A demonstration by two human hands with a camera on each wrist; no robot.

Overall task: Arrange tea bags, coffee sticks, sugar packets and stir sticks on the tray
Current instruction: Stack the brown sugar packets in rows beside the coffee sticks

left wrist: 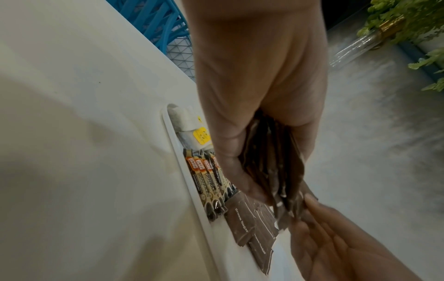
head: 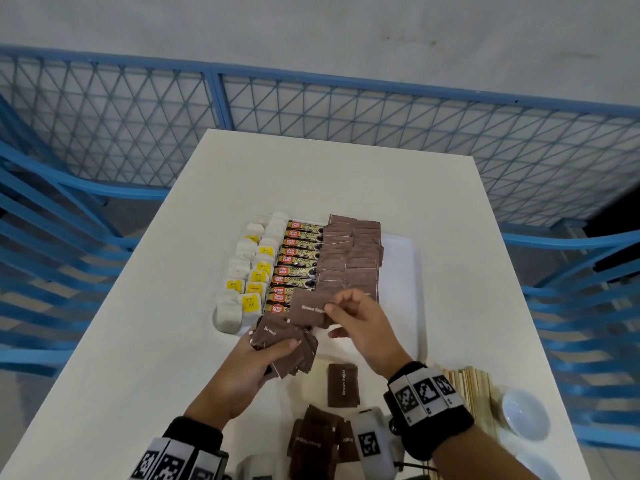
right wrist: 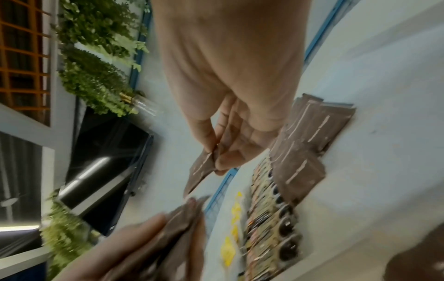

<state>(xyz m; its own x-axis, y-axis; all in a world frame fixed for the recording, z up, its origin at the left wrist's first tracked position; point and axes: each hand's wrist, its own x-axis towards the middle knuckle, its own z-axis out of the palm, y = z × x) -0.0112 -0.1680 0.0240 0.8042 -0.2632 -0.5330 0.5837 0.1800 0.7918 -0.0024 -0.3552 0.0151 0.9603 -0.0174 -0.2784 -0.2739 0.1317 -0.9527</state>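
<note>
Above the near edge of the white tray (head: 405,258), the right hand (head: 363,323) pinches a single brown sugar packet (head: 308,308) between thumb and fingers (head: 337,299). The left hand (head: 252,358) grips a fanned bundle of sugar packets (head: 291,351), fingers curled round it. On the tray lie tea bags (head: 249,271), coffee sticks (head: 299,261) and rows of sugar packets (head: 349,254). Loose packets (head: 343,384) and wooden stir sticks (head: 474,386) rest on the tabletop (head: 138,341).
</note>
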